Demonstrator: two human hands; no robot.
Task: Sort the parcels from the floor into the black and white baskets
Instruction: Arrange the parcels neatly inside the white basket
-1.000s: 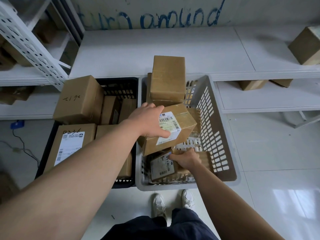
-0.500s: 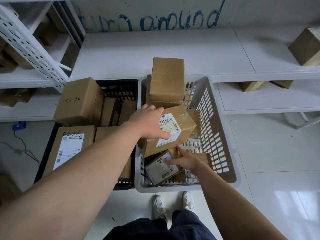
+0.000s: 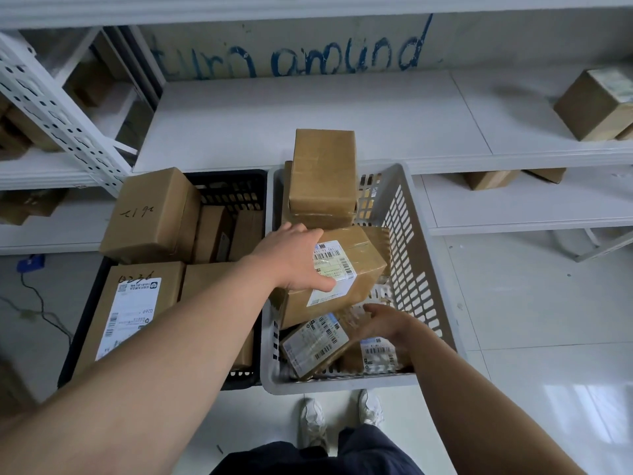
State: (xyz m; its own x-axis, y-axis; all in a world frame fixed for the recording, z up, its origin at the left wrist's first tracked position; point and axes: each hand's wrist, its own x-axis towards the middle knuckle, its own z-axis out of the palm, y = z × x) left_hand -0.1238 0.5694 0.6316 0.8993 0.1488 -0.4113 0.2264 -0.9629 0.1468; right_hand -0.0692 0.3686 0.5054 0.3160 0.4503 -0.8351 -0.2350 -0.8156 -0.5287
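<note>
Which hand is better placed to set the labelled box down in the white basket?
Left. The left hand grips the labelled box above the white basket; the right hand is open, lower, beside flat parcels.

Our left hand point(image 3: 294, 260) grips a labelled brown cardboard parcel point(image 3: 356, 269) in the white plastic basket point(image 3: 342, 383); right hand point(image 3: 383, 325) hovers, loose-fingered.

The left arm point(image 3: 171, 354) stretches from the near left toward the far right. The left hand point(image 3: 294, 260) lies palm-down on a box point(image 3: 359, 269), fingers curled over its far edge, thumb across the top. The right arm point(image 3: 479, 406) comes in from the near right; the right hand point(image 3: 383, 325), blurred, has loosely spread fingers pointing left and holds nothing.
</note>
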